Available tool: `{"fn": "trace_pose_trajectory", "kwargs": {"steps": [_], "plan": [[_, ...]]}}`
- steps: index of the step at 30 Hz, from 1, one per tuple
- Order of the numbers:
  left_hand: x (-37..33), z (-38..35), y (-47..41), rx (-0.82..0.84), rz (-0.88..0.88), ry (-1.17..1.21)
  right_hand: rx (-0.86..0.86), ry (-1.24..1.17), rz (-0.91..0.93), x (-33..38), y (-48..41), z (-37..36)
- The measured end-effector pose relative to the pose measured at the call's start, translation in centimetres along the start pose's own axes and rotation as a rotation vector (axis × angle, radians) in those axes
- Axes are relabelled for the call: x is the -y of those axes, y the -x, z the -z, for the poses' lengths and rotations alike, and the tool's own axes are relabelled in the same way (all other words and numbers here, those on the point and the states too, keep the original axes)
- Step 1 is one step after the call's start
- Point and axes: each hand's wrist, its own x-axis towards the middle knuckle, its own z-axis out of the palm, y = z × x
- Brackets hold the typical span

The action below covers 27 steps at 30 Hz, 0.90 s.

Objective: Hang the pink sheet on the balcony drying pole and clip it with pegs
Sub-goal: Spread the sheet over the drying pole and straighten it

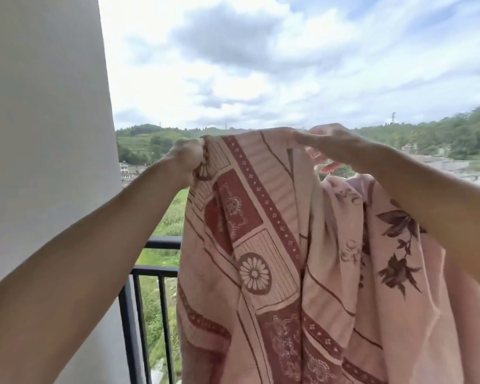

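A smooth, matt white wall (39, 134) fills the left side. Beside it the bare left forearm rises to the left hand (185, 159), whose fingers are curled into a fist round a bunched part of the pink sheet's (275, 245) top edge. Below those fingers stands a black metal railing (155, 270) of square bars, with green fields behind it. The sheet is thin, soft cloth, pale pink, printed with dark red bands, dotted stripes, a round flower medallion and, further right, brown leaf sprigs. It is held up in the air, its top edge stretched between the two hands. From the fingers it hangs in loose vertical folds, in front of the railing, running out of the bottom of the view. The right hand (330, 142), somewhat blurred, reaches leftward, its arm slanting up from the lower right; its fingertips pinch the sheet's top edge. Beyond both sets of fingers lie wooded hills (441, 131) under a cloudy sky (261, 51).
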Motion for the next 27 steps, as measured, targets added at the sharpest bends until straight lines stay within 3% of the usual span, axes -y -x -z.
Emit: {"fn": "trace_pose_trajectory", "kwargs": {"steps": [2,4,7,11,18,21,23,25,27], "plan": [[0.3,-1.4,-0.4,-0.285,-0.091,-0.152,-0.013,0.214,0.077,-1.3,2.2,-0.2],[1.1,-3.5,-0.2,-0.378,-0.213,-0.339,-0.112,0.430,0.143,-3.2,4.8,-0.3],[3.2,-7.4,0.8,-0.269,-0.350,-0.692,-0.282,0.802,0.111,-6.7,8.9,0.6],[4.5,-8.6,-0.2,-0.120,-0.352,-1.076,-0.373,0.871,0.078,-10.3,12.0,5.4],[4.3,-7.6,-1.6,-0.007,-0.196,-1.083,-0.478,0.887,-0.216,-18.2,16.2,16.6],[4.0,-9.1,-1.1,0.025,-0.138,-1.060,-0.500,0.798,-0.504,-20.7,16.5,20.8],[3.9,-9.7,-1.0,0.011,-0.139,-1.075,-0.401,0.808,-0.647,-20.5,16.0,22.0],[3.9,-9.5,-0.9,-0.019,-0.146,-1.053,-0.306,0.873,-0.660,-18.1,15.3,20.9],[4.0,-9.0,-0.7,-0.064,-0.189,-0.947,-0.330,0.900,-0.455,-14.4,13.7,17.4]]}}
